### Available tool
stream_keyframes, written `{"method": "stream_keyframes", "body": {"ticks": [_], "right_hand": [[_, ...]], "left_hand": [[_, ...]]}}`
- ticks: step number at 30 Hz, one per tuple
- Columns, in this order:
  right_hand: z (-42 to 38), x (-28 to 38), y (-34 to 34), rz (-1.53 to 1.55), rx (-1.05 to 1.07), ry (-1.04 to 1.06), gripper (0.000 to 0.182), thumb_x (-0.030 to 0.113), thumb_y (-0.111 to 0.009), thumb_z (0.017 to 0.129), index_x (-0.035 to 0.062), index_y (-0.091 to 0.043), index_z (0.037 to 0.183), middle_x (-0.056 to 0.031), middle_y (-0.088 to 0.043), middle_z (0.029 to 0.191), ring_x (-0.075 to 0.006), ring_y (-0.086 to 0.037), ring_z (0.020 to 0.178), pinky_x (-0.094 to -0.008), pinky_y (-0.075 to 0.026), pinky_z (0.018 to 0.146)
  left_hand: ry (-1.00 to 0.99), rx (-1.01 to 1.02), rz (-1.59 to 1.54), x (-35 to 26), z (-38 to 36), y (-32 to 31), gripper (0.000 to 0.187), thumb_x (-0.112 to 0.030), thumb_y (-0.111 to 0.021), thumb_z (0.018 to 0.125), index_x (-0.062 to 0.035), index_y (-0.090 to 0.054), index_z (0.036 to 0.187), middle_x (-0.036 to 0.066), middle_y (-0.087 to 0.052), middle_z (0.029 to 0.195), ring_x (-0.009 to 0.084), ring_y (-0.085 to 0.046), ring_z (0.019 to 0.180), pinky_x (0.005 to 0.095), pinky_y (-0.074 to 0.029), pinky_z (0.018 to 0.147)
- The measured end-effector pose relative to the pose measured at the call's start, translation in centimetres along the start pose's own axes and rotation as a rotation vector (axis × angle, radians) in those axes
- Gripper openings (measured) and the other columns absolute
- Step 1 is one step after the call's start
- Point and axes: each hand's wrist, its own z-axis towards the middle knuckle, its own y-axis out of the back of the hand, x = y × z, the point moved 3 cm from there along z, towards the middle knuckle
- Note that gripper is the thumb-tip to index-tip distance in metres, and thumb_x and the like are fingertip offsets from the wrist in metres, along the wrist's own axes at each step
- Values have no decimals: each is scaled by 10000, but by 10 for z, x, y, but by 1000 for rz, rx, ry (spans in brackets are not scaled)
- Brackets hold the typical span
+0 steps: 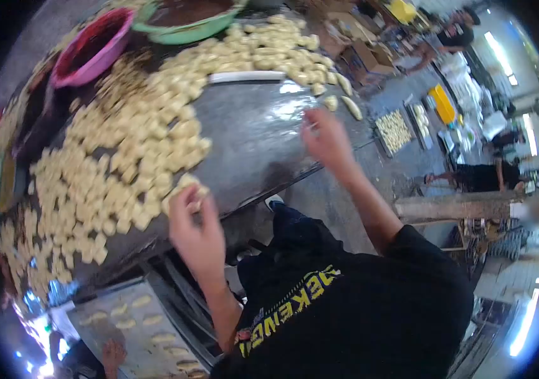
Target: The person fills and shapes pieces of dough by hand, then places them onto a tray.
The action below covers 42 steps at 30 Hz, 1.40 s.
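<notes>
My left hand (pixel 199 239) is at the near edge of a spread of pale dough pieces (pixel 156 142), its fingers closed on a dough piece (pixel 186 184). Over the right part of the dark metal worktop (pixel 244 126) is my right hand (pixel 327 142), fingers curled in and pinched together. A small pale spot shows at its fingertips, too blurred to name. Beyond that hand, a few longer, rolled dough pieces (pixel 351 107) rest near the worktop's right end. A white rod (pixel 247 76), perhaps a rolling pin, lies against the far dough.
A pink basin (pixel 96 47) and a green basin (pixel 187 28) with dark contents stand at the far side. A tray of shaped dough (pixel 133 322) is at lower left, beside another person's hand (pixel 114 355). More trays (pixel 394 132) and people are at right.
</notes>
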Motion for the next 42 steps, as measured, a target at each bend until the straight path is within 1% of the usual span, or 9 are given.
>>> {"method": "stream_keyframes", "body": {"ticks": [5, 13, 19, 23, 25, 30, 33, 38, 42], "right_hand": [[40, -198, 60, -346, -102, -252, 389, 162, -695, 785, -39, -585, 1100, -258, -587, 1099, -431, -576, 1034, -482, -492, 874], [40, -243, 48, -231, 107, -217, 322, 179, -669, 808, -25, -619, 1053, -235, -616, 1041, -423, -616, 951, -493, -518, 845], [25, -264, 115, 514, 319, -680, 261, 181, -679, 874, -30, -696, 1027, -60, -688, 848, -143, -629, 761, -296, -510, 701], [-15, -280, 157, 905, -85, -829, 301, 110, -638, 923, -34, -590, 1182, -139, -644, 1102, -216, -628, 993, -335, -514, 829], [-30, -327, 178, 735, -92, -597, 361, 98, -628, 921, -45, -561, 1245, -168, -637, 1147, -259, -629, 1023, -382, -510, 868], [25, -193, 186, 918, 137, -416, 372, 103, -614, 922, -75, -561, 1244, -174, -635, 1109, -235, -614, 999, -359, -490, 905], [34, -77, 128, 976, 326, -312, 350, 67, -599, 910, -86, -572, 1223, -150, -632, 1090, -210, -608, 969, -328, -489, 884], [-13, 133, -16, 1116, 753, -183, 329, 2, -595, 895, -98, -584, 1208, -112, -641, 1074, -171, -613, 965, -284, -482, 857], [-83, 345, -99, 1366, 1067, 68, 294, -2, -618, 911, -88, -599, 1191, -91, -651, 1051, -132, -608, 954, -270, -484, 849]], "left_hand": [[-378, 454, -126, -71, 73, -279, 256, -115, -679, 833, 0, -623, 1056, 175, -645, 991, 345, -629, 964, 426, -496, 844], [-397, 434, 612, -74, 111, -552, 351, -180, -652, 856, 105, -584, 1048, 221, -629, 1041, 364, -628, 952, 451, -494, 843], [-155, 259, 719, -93, 93, -564, 276, -81, -589, 845, 85, -647, 1058, 188, -681, 946, 294, -680, 857, 402, -529, 752], [272, 172, 46, -71, 117, -598, 199, -20, -550, 835, 50, -713, 925, 249, -647, 1005, 382, -642, 946, 484, -497, 764], [288, -8, 181, -71, 121, -605, 199, 32, -526, 822, 71, -710, 888, 251, -668, 918, 363, -681, 901, 516, -533, 786], [476, 632, -670, -92, 137, -449, 190, -66, -610, 809, 111, -678, 798, 159, -644, 644, 274, -697, 634, 411, -578, 548], [365, 553, -939, -66, 120, -341, 199, -141, -638, 824, 48, -701, 808, 88, -631, 639, 187, -635, 600, 357, -540, 553], [83, 86, -608, 56, 7, -94, 199, -175, -596, 897, 7, -672, 930, 27, -669, 837, 106, -588, 768, 321, -496, 700], [466, -390, -764, 116, -129, 78, 221, -79, -638, 910, 6, -643, 1114, 40, -679, 906, 115, -630, 829, 276, -512, 721]]}}
